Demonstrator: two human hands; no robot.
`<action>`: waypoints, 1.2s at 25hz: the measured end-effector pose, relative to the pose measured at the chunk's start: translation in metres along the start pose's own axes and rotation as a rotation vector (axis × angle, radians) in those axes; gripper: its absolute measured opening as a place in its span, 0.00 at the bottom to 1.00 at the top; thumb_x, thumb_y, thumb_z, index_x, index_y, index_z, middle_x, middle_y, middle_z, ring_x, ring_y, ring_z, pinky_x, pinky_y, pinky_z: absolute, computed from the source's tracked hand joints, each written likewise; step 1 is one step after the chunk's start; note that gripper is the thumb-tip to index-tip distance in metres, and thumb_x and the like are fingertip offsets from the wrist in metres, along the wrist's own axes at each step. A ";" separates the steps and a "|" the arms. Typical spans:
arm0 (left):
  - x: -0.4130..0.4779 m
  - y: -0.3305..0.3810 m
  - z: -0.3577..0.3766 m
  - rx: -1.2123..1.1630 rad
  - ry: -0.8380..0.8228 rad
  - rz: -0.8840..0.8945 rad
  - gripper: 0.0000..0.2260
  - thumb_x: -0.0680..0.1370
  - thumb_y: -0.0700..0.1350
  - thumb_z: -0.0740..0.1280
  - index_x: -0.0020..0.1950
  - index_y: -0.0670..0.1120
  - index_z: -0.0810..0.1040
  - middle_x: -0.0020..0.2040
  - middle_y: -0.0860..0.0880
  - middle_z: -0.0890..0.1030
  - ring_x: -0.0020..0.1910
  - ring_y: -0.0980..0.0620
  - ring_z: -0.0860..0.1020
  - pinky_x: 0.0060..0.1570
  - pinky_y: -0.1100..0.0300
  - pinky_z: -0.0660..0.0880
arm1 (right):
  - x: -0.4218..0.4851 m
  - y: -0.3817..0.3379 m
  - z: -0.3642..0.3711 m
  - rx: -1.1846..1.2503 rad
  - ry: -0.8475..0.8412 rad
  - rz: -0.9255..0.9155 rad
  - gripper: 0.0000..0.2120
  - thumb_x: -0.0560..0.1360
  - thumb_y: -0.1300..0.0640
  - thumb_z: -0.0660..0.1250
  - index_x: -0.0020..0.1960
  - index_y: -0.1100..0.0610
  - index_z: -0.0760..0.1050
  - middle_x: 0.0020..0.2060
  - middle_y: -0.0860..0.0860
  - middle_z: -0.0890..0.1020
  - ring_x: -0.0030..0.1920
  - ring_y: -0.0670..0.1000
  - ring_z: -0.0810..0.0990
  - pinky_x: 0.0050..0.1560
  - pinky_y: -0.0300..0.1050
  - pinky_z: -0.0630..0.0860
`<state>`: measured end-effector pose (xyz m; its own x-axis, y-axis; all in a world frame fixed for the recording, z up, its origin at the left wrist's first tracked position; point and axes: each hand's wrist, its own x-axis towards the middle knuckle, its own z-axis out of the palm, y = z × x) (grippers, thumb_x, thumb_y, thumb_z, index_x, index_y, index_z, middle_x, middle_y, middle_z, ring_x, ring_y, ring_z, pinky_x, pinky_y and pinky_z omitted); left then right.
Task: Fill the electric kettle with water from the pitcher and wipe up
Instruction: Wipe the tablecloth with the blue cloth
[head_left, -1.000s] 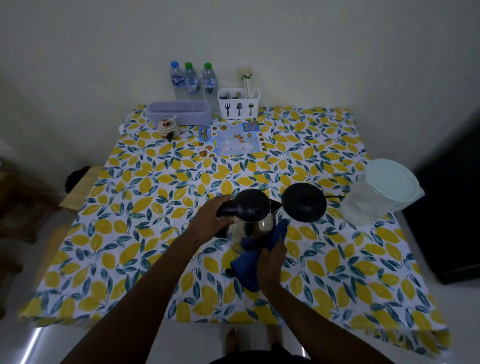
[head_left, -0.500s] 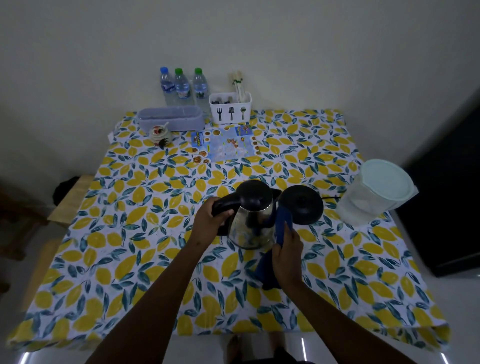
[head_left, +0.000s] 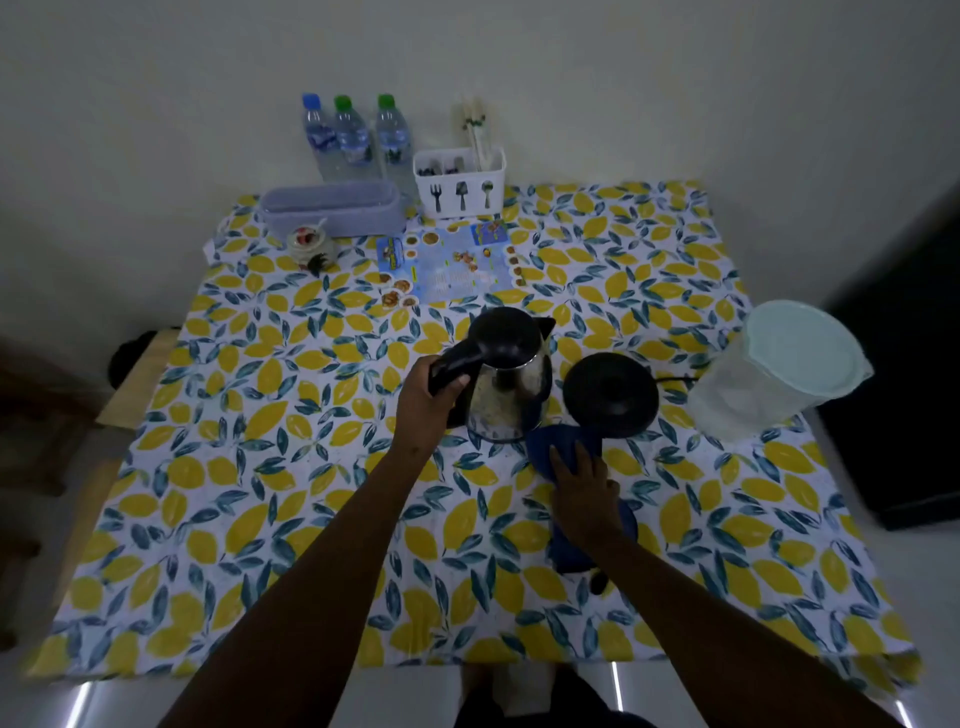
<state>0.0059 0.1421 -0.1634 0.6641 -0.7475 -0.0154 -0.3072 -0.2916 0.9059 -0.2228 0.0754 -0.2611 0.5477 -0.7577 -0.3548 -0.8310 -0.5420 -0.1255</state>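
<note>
A steel electric kettle (head_left: 511, 387) with a black lid and handle stands at the middle of the table, lid closed. My left hand (head_left: 428, 402) grips its black handle. Just right of it lies the round black kettle base (head_left: 610, 392) with its cord. A blue cloth (head_left: 566, 449) lies flat on the tablecloth in front of the kettle and base, with my right hand (head_left: 582, 486) pressed on top of it. The clear plastic pitcher (head_left: 774, 379) with a pale lid stands at the right edge of the table.
The table carries a lemon-print cloth (head_left: 260, 467). At the back stand three water bottles (head_left: 353, 137), a white cutlery holder (head_left: 460, 182), a lilac tray (head_left: 332, 208), a small jar (head_left: 310, 247) and a printed leaflet (head_left: 452, 267). A dark cabinet (head_left: 914, 364) stands on the right.
My right hand has taken the blue cloth off the kettle's side and down onto the tablecloth in front of it. My left hand stays on the kettle handle.
</note>
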 end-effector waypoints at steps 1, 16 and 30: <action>-0.003 -0.002 0.000 -0.004 0.008 0.019 0.17 0.78 0.47 0.67 0.64 0.42 0.69 0.55 0.46 0.75 0.53 0.48 0.76 0.45 0.68 0.72 | -0.001 0.000 0.008 -0.005 0.012 -0.029 0.29 0.80 0.43 0.50 0.77 0.47 0.44 0.77 0.57 0.49 0.74 0.64 0.53 0.65 0.63 0.63; -0.155 -0.129 -0.019 0.783 -0.456 -0.236 0.42 0.75 0.59 0.66 0.78 0.44 0.45 0.79 0.46 0.41 0.78 0.45 0.40 0.75 0.43 0.48 | -0.013 -0.033 0.026 -0.037 0.086 -0.255 0.25 0.75 0.49 0.65 0.71 0.44 0.66 0.72 0.57 0.67 0.66 0.65 0.68 0.54 0.67 0.72; -0.188 -0.134 -0.032 0.796 -0.529 -0.250 0.58 0.65 0.67 0.71 0.76 0.42 0.37 0.77 0.44 0.34 0.76 0.44 0.35 0.74 0.43 0.43 | -0.067 -0.034 0.059 -0.155 0.045 -0.740 0.23 0.71 0.49 0.57 0.66 0.40 0.70 0.70 0.51 0.70 0.65 0.59 0.68 0.49 0.60 0.75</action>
<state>-0.0559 0.3414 -0.2686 0.4419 -0.7234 -0.5305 -0.6972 -0.6491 0.3043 -0.2368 0.1660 -0.2877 0.9636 -0.1883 -0.1899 -0.2233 -0.9573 -0.1834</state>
